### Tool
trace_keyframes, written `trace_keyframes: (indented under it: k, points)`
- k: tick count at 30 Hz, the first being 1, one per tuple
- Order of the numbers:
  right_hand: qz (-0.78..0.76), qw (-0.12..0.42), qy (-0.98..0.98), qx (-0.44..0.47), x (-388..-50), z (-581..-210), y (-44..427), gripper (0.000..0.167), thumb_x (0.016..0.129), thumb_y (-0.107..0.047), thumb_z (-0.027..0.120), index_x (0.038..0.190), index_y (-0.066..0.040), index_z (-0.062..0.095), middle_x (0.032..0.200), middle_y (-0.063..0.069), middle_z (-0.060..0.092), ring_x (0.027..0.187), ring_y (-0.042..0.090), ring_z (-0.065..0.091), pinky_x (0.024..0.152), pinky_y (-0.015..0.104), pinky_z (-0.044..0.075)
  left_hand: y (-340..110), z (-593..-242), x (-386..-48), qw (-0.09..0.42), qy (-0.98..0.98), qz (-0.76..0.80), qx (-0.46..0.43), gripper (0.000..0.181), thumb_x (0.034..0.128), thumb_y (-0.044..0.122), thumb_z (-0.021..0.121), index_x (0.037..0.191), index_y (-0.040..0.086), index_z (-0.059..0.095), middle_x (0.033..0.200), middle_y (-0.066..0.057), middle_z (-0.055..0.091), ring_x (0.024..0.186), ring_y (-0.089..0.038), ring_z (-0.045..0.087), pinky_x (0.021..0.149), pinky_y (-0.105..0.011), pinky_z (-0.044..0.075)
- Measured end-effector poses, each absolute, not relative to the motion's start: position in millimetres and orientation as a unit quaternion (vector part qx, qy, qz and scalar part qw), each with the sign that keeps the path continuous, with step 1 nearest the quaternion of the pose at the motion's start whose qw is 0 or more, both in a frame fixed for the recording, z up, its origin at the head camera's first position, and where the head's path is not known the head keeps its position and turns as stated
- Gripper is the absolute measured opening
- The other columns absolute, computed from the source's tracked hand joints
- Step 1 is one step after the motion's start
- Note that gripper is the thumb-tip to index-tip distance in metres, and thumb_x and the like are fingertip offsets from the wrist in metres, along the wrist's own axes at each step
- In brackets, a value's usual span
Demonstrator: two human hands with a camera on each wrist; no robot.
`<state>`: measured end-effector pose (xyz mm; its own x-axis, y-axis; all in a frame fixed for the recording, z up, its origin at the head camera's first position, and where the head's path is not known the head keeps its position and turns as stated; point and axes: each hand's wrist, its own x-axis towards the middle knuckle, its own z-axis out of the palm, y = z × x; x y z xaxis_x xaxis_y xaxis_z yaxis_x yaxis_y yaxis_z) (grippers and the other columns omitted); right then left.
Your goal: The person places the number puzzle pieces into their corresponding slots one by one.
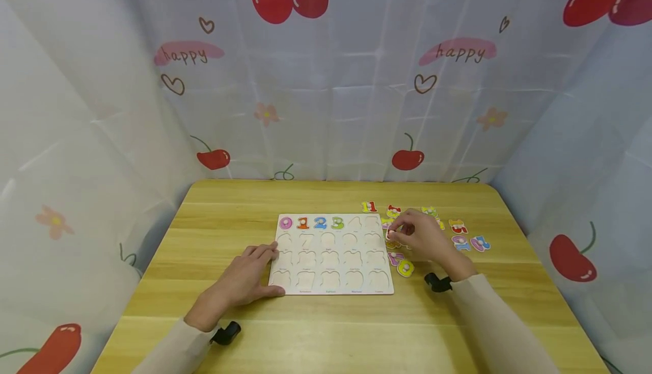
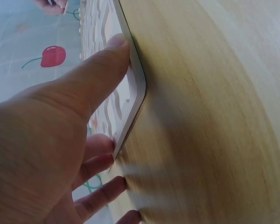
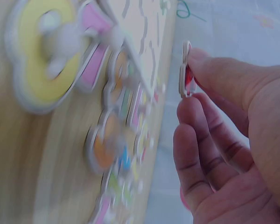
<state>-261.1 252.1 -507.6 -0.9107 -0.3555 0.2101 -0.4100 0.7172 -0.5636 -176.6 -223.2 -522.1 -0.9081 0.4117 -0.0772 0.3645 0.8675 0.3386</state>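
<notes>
A pale wooden number puzzle board [image 1: 317,250] lies on the table, with a pink 0 [image 1: 286,223], an orange-red 1 [image 1: 303,223], a blue 2 [image 1: 320,223] and a green 3 [image 1: 338,223] in its back row. My left hand [image 1: 245,276] rests at the board's left side, thumb on the near corner and fingers spread along the edge and tabletop. Just past the board's right edge, my right hand [image 1: 423,237] pinches a small red puzzle piece [image 3: 188,77] between thumb and fingers, held up off the table. Its number cannot be read.
Loose knobbed number pieces lie right of the board, some overlapping near its edge. Among them are a yellow piece [image 1: 405,268], a red one [image 1: 458,226] and a pink-and-blue one [image 1: 480,243]. A patterned curtain [image 1: 326,108] surrounds the wooden table [image 1: 326,334].
</notes>
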Motion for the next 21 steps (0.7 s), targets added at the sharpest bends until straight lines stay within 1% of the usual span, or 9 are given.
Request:
trace_keyframes:
  k: [6,10,15,19,21]
  points:
    - [0.314,0.037,-0.928,0.197,-282,-509,223,0.006,0.102,-0.019,0.093,0.103,-0.015,0.089,0.103,0.006,0.077,0.081,0.014,0.063,0.072,0.026,0.052,-224,-526,-177,0.073,0.964,0.163,0.198,0.09,0.0941,0.06,0.096,0.158,0.004,0.065,0.182,-0.016,0.052,0.16,-0.046,0.054,0.121,-0.071,0.056]
    - [0.318,0.026,-0.93,0.184,-294,-510,204,0.007,0.103,-0.019,0.093,0.102,-0.013,0.09,0.111,0.012,0.078,0.085,0.017,0.068,0.076,0.03,0.056,-224,-526,-178,0.073,0.964,0.162,0.197,0.09,0.0944,0.059,0.096,0.159,0.005,0.065,0.183,-0.015,0.052,0.161,-0.045,0.054,0.122,-0.07,0.055]
    - [0.324,0.007,-0.931,0.169,-306,-515,184,0.008,0.102,-0.018,0.093,0.099,-0.011,0.091,0.111,0.015,0.078,0.091,0.022,0.073,0.081,0.036,0.061,-223,-525,-178,0.07,0.963,0.165,0.202,0.09,0.0936,0.059,0.096,0.158,0.004,0.066,0.181,-0.016,0.053,0.16,-0.045,0.055,0.121,-0.07,0.056]
    - [0.332,-0.008,-0.93,0.155,-309,-519,171,0.008,0.102,-0.016,0.092,0.099,-0.008,0.091,0.112,0.016,0.077,0.097,0.026,0.073,0.086,0.042,0.064,-224,-525,-177,0.071,0.963,0.165,0.202,0.091,0.0928,0.06,0.097,0.157,0.004,0.066,0.181,-0.015,0.053,0.16,-0.045,0.055,0.12,-0.07,0.056]
    - [0.338,-0.016,-0.929,0.147,-311,-522,166,0.009,0.102,-0.015,0.092,0.099,-0.007,0.09,0.112,0.015,0.078,0.099,0.026,0.073,0.087,0.043,0.065,-224,-525,-177,0.069,0.963,0.163,0.203,0.091,0.0923,0.061,0.097,0.157,0.004,0.066,0.181,-0.015,0.054,0.159,-0.045,0.056,0.119,-0.07,0.057]
